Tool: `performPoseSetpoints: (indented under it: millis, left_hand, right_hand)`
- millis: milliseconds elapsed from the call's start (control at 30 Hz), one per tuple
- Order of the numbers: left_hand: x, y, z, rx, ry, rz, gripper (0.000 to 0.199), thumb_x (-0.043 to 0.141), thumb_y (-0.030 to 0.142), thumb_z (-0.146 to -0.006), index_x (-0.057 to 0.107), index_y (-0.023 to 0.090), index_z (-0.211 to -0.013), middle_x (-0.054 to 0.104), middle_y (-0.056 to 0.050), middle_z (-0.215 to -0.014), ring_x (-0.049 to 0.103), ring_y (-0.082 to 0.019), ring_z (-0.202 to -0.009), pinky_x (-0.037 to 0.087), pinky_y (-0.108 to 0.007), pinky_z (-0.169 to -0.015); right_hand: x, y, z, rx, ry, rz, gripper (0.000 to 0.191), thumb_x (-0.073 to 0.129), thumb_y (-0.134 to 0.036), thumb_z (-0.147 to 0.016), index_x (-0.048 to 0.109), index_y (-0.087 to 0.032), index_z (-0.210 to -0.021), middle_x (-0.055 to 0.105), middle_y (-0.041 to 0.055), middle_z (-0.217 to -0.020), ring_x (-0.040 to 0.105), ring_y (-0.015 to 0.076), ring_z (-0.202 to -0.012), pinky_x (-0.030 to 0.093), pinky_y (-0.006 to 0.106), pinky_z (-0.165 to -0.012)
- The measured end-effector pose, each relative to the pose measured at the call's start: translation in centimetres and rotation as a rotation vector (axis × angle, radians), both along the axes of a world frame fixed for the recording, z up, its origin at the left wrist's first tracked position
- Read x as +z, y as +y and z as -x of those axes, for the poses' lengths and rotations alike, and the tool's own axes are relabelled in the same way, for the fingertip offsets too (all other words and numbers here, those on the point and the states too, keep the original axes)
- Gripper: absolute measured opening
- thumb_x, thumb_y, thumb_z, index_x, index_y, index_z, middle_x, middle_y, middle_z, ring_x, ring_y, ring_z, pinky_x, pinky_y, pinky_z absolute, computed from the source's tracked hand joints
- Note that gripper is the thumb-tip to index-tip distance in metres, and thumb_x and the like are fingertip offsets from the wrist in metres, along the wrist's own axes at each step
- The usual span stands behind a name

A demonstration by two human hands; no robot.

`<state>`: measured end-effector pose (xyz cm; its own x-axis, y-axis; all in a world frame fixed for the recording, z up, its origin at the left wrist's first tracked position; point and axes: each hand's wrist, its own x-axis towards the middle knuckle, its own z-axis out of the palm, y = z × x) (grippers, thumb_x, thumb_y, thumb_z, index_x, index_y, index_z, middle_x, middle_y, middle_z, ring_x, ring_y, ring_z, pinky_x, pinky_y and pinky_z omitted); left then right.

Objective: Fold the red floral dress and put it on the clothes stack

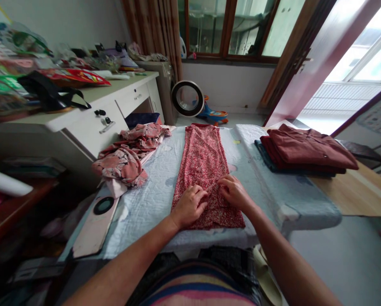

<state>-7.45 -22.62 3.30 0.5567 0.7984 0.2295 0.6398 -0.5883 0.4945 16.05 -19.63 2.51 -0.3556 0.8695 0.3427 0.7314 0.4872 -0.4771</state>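
A red garment with a small floral print [204,157] lies in a long, narrow folded strip on a light blue quilted cover [158,170]. Both hands are on its nearer half. My left hand [190,206] has curled fingers and pinches the cloth left of the middle. A little farther right, my right hand [234,191] grips the cloth with bent fingers near the garment's right edge. Between the hands the fabric is slightly raised in a crease. The fingertips are partly hidden in the print.
To the left lies a crumpled pink patterned garment [126,157], with a pale phone [96,229] nearer me. Folded dark red clothes [311,148] are stacked at right. A cluttered white desk [97,102] stands at left. Behind the covered surface are a round fan-like ring [174,98] and a blue ride-on toy [214,114].
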Motion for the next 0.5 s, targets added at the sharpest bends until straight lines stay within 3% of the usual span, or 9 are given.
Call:
performPoseSetpoints:
  millis: [100,300,500]
  left_hand:
    - [-0.7,-0.4,0.4,-0.025,-0.005,0.013,0.027,0.059,0.024,-0.089,0.06,0.019,-0.115,0.062,-0.007,-0.112,0.055,-0.024,-0.108,0.045,-0.041,-0.1]
    - [-1.7,-0.7,0.6,-0.047,-0.03,-0.025,0.04,0.059,0.025,-0.086,0.055,0.021,-0.125,0.061,-0.007,-0.12,0.053,-0.025,-0.113,0.042,-0.044,-0.104]
    - [-2.3,-0.9,0.8,-0.003,-0.157,-0.064,0.068,0.052,0.008,-0.07,0.042,0.018,-0.136,0.055,-0.011,-0.132,0.049,-0.024,-0.124,0.036,-0.043,-0.113]
  right_hand:
    - [-0.8,-1.4,1.4,0.058,0.062,-0.024,0.032,0.054,-0.01,-0.086,0.069,-0.024,-0.111,0.063,0.0071,-0.11,0.057,0.0208,-0.103,0.046,0.036,-0.095]
    - [-2.6,-2.4,1.5,0.037,0.054,-0.039,0.028,0.055,-0.014,-0.089,0.072,-0.025,-0.109,0.065,0.0072,-0.113,0.057,0.0222,-0.106,0.045,0.042,-0.098]
    - [-1.8,-3.2,2.3,0.005,0.133,-0.063,0.028,0.053,-0.012,-0.087,0.07,-0.022,-0.107,0.066,0.0077,-0.114,0.058,0.0223,-0.108,0.046,0.042,-0.098]
